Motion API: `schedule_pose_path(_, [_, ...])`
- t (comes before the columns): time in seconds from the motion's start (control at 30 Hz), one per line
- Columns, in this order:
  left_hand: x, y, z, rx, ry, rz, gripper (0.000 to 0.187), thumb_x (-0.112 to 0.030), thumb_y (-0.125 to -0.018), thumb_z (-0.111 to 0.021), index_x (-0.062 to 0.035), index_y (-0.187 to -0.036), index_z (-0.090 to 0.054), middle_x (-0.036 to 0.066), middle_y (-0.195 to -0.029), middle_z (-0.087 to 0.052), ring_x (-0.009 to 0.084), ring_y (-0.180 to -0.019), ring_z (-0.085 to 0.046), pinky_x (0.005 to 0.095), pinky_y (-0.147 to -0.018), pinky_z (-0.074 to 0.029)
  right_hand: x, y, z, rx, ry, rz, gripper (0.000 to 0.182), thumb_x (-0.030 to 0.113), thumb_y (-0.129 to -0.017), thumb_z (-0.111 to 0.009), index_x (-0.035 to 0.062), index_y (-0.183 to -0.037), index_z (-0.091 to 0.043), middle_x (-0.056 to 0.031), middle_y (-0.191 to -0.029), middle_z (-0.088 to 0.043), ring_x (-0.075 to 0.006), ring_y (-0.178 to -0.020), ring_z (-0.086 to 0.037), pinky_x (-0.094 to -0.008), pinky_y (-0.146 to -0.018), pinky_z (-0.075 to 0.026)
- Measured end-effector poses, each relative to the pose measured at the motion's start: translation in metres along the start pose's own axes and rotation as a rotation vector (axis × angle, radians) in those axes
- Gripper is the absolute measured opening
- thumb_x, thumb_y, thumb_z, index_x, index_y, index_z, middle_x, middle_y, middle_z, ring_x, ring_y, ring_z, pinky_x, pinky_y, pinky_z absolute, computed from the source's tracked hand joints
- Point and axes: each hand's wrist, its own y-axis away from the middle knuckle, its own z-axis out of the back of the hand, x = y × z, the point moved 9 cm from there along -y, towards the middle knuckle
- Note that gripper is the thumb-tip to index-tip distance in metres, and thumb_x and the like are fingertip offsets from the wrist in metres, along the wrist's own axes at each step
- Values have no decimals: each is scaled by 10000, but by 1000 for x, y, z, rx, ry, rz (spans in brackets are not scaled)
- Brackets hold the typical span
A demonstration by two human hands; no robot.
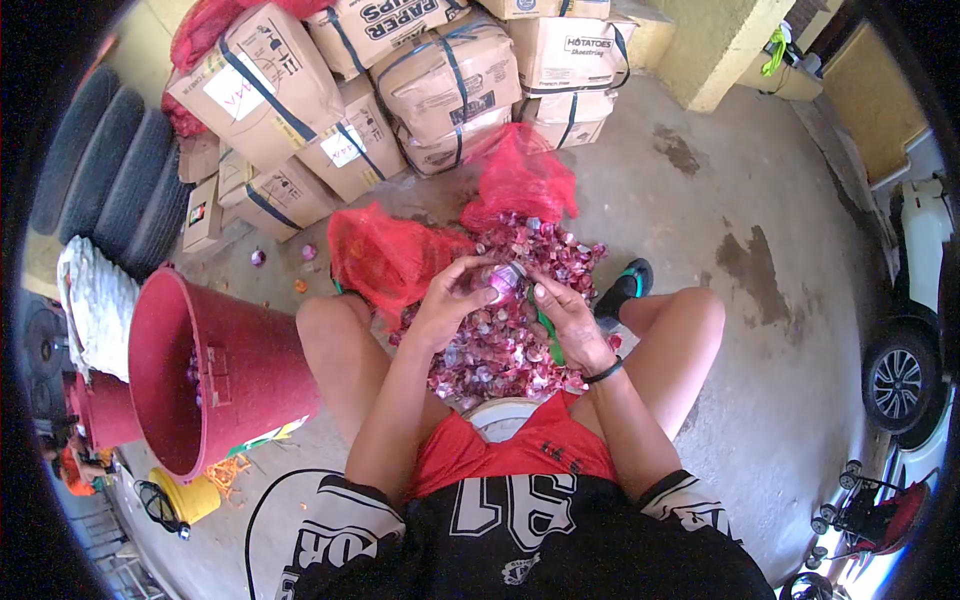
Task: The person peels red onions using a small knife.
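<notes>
Between my two hands is a purple-red onion (503, 282), held above a heap of onion skins and peelings (490, 350). My left hand (462, 298) has its fingers wrapped round the onion from the left. On the other side, my right hand (567, 315) is closed, with its fingertips close to the onion's right side; a green-handled tool (550, 338) shows beneath the palm. Part of that tool is hidden by the hand. Two red mesh bags, one at the left (385, 255) and one behind (520, 180), lie against the heap.
A large red bin (255, 365) stands at my left, near a yellow container (188, 495). Strapped cartons (445, 80) are stacked ahead, with tires (110, 175) at the left. A stroller (885, 515) and parked car (925, 250) are at the right. Another person (75, 468) is far left.
</notes>
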Motion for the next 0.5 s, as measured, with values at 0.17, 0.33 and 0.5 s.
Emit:
schedule_pose_path(0.17, [1,0,3,-15,-61,11,422,-32,-839,-717,-17,-1226,-551,57,-1109,-625,157,-1012,-595,314,-906,-498,0,0,1,-16,19,-39,422,299,-1026,-507,95,-1395,-506,52,-708,-473,-49,-528,-413,-200,-453,-325])
schedule_pose_path(0.33, [3,2,1,33,-146,-14,471,-79,-828,-749,-35,-1260,-565,69,-1126,-629,138,-903,-622,252,-671,-539,3,-4,21,-114,27,2,415,291,-1027,-507,96,-1393,-511,61,-705,-480,-41,-536,-416,-195,-450,-321])
schedule_pose_path(0.5, [9,5,8,58,-11,-7,533,7,-804,-715,-16,-1297,-514,98,-1219,-607,211,-1079,-615,375,-934,-527,11,-11,64,-335,15,64,396,249,-1040,-474,116,-1412,-498,85,-687,-439,-17,-538,-385,-182,-461,-310])
